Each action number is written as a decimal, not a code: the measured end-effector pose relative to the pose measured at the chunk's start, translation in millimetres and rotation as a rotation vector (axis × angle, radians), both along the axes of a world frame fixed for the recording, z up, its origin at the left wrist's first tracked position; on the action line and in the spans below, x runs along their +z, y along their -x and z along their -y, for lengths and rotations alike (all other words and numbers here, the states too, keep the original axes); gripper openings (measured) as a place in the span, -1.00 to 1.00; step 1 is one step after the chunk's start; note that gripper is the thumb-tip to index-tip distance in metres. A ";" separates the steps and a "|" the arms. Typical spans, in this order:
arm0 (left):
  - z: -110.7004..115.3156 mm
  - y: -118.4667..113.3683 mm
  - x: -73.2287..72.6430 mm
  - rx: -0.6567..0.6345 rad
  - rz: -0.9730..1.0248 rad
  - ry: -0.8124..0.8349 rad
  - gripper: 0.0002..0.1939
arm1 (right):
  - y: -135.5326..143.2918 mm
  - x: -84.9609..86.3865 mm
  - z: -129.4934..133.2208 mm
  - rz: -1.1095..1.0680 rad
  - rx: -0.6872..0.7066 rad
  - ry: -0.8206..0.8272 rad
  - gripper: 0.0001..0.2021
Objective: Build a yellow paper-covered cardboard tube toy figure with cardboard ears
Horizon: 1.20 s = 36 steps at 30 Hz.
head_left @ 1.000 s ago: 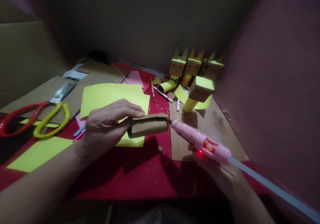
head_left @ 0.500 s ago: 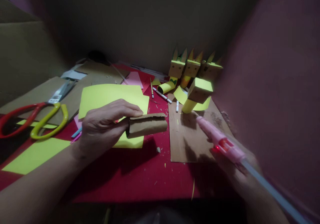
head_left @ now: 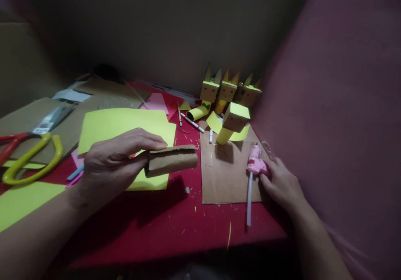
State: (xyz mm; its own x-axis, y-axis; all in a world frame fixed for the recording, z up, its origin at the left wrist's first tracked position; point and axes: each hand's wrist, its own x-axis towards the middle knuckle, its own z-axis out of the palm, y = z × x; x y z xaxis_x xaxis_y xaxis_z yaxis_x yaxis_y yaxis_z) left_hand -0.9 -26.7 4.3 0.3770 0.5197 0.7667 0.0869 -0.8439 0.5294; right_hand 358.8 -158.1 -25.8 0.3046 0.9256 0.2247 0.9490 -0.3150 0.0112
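My left hand point(head_left: 120, 157) pinches a rolled brown cardboard tube point(head_left: 173, 162) by its left end, thumb on top, with an open seam along its upper side. Beneath it is a yellow paper sheet point(head_left: 125, 119). On the right, my right hand point(head_left: 285, 184) has its fingers closed round the handle of a pink hot glue gun point(head_left: 257, 163). The gun is low over a flat cardboard piece point(head_left: 225, 184), its clear glue stick pointing toward me. Just beyond stands a figure with a box head point(head_left: 236, 117) on a yellow tube body point(head_left: 224, 135).
Several box-headed figures with pointed ears point(head_left: 228, 90) stand by the back wall. Scissors point(head_left: 34, 157) with red and yellow handles lie at left. A pencil point(head_left: 179, 114), white sticks point(head_left: 192, 122) and paper scraps litter the red tabletop point(head_left: 175, 230). A pink wall point(head_left: 338, 117) rises close on the right.
My right hand has lowered the glue gun toward the cardboard and turned it, so the glue stick now points toward me. The left hand still holds the tube. The view has shifted slightly right.
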 end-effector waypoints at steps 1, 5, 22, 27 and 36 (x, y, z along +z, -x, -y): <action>-0.3 0.5 -0.4 -0.008 0.002 0.003 -0.66 | -3.9 -0.2 -2.0 -0.001 0.001 0.002 -0.56; 0.2 1.2 0.1 -0.047 -0.006 -0.019 -0.65 | -16.3 0.6 -7.7 0.044 0.059 0.041 -0.55; 13.6 -7.6 8.5 -0.127 0.143 0.354 -0.65 | 138.0 34.7 -42.6 -0.986 0.716 -0.469 -0.57; 15.4 -9.8 10.6 -0.144 0.119 0.359 -0.63 | 138.1 33.5 -45.2 -0.775 0.826 -0.581 -0.68; 15.8 -7.9 9.4 -0.192 0.061 0.326 -0.65 | 136.5 29.1 -45.4 -0.553 0.861 -0.711 -0.73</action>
